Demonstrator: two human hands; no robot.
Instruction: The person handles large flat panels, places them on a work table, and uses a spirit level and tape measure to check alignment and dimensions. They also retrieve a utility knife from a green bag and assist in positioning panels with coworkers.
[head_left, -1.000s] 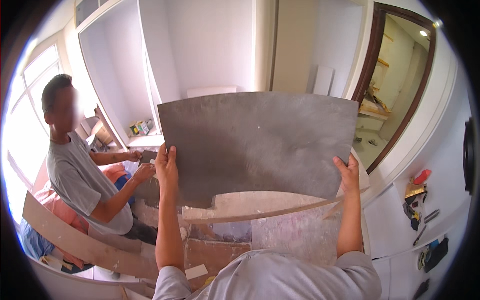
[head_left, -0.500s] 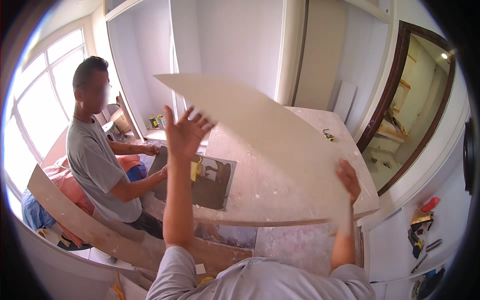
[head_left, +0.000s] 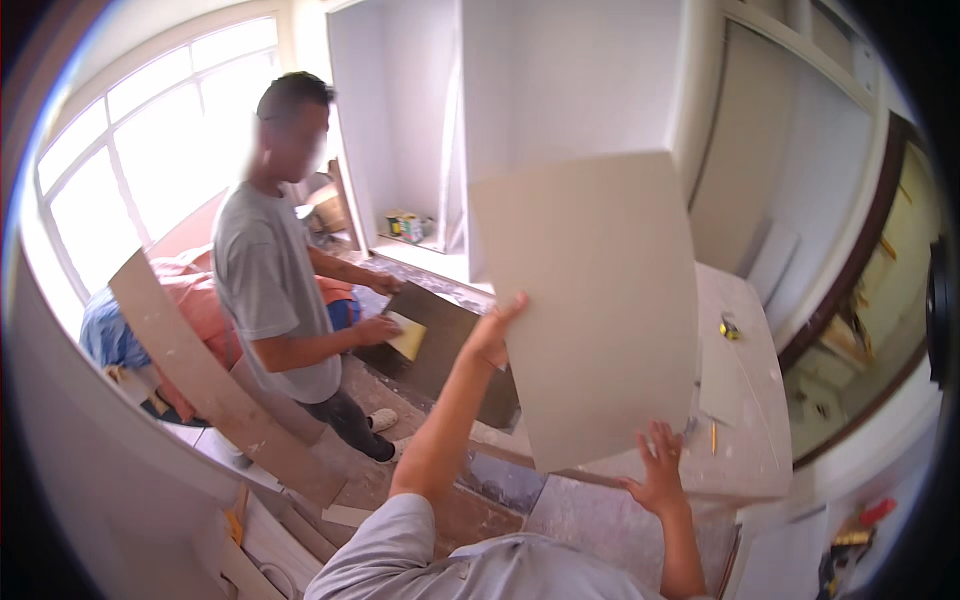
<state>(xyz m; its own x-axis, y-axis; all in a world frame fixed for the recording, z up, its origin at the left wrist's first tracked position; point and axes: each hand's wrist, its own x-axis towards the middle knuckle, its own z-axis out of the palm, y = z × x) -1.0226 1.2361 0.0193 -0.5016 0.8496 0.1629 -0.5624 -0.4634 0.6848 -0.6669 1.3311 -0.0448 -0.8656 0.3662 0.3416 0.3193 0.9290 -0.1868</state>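
Observation:
A large, thin, pale cream sheet [head_left: 600, 310] stands nearly upright before me, over the workbench. My left hand [head_left: 492, 335] is closed on its left edge, the thumb lying on the near face and the other fingers hidden behind. Just below the sheet's lower right corner, my right hand [head_left: 658, 470] is open with the fingers spread, holding nothing. To the left a co-worker [head_left: 275, 270] grips a dark-coated board [head_left: 455, 340] with one hand. The co-worker's other hand presses a yellow spreader [head_left: 407, 336] against that board.
On the workbench [head_left: 755, 400] lie a yellow tape measure [head_left: 729, 328], a pencil [head_left: 714, 437] and a thin pale piece [head_left: 718, 385]. A long curved-looking board [head_left: 215, 375] leans at the left beside orange and blue cloth [head_left: 190, 300]. Open cabinets [head_left: 400, 130] stand behind.
The sheet has swung from a slant to nearly upright. My left hand has gone from open to gripping its edge; my right hand has let go and spread. The view has turned left.

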